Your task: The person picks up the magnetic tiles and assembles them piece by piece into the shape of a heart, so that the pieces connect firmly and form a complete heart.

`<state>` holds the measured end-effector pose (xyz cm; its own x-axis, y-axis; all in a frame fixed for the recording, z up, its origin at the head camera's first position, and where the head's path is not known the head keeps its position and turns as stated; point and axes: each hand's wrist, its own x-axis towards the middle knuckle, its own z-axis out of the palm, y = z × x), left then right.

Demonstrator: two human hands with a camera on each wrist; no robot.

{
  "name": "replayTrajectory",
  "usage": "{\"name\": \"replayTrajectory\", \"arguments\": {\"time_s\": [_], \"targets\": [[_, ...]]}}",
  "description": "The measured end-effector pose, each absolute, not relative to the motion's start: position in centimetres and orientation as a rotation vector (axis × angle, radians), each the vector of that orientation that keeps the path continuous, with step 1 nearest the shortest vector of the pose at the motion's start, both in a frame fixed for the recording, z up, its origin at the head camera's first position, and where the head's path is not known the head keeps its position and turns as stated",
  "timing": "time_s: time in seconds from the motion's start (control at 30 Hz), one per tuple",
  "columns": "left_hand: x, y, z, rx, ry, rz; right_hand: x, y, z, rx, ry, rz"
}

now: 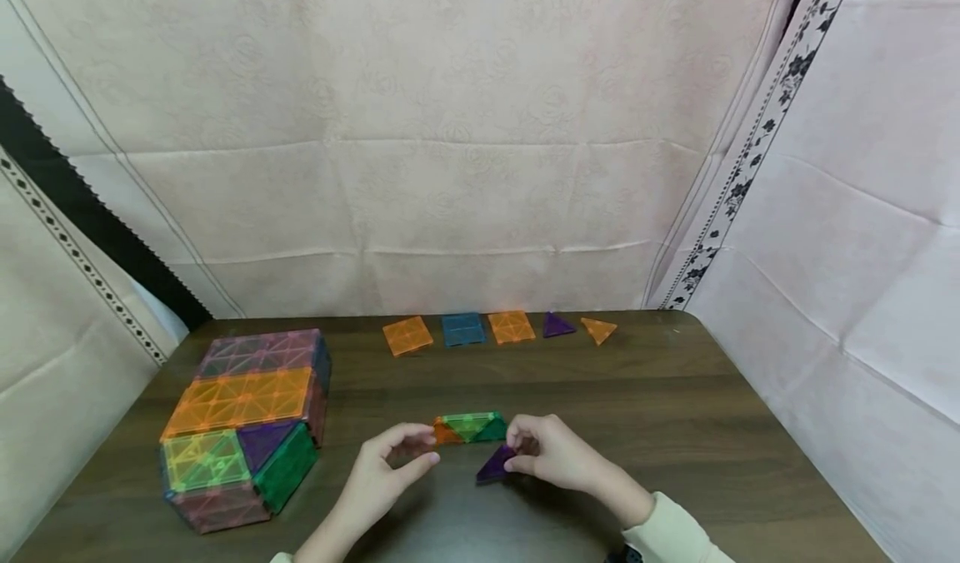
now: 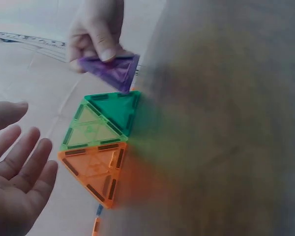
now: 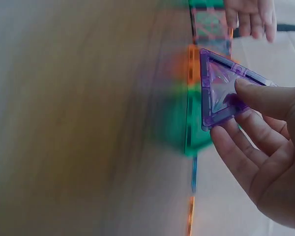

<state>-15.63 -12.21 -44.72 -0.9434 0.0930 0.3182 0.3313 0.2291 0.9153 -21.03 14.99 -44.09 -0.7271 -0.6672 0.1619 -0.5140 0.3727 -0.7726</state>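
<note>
My right hand (image 1: 555, 455) pinches a purple triangular magnetic tile (image 1: 495, 466) between thumb and fingers, just in front of a small row of joined tiles. That row stands upright on the table: an orange triangle (image 2: 94, 167), a light green triangle (image 2: 91, 129) and a dark green triangle (image 2: 117, 110). To the left of the row is my left hand (image 1: 382, 471), its thumb and fingers apart with nothing between them. In the right wrist view the purple tile partly covers the green and orange tiles behind it.
A box-like structure of magnetic tiles (image 1: 240, 430) stands at the left of the wooden table (image 1: 637, 413). Along the back edge lie two orange squares (image 1: 407, 336), a blue square (image 1: 462, 329), a purple triangle (image 1: 557, 325) and an orange triangle (image 1: 598, 330). Pale cloth (image 1: 480, 171) hangs behind.
</note>
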Motion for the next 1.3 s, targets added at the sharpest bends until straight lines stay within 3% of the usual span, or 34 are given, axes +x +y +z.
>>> {"name": "replayTrajectory", "arguments": {"time_s": [0.57, 1.3], "targets": [[-16.2, -13.2, -45.4, -0.417, -2.556, -1.970, -20.8, 8.8, -44.6, -1.060, 2.422, -1.258], [-16.8, -13.2, -46.7, -0.470, -2.546, -2.010, -20.5, 7.4, -44.9, -1.131, 2.428, -1.215]]}}
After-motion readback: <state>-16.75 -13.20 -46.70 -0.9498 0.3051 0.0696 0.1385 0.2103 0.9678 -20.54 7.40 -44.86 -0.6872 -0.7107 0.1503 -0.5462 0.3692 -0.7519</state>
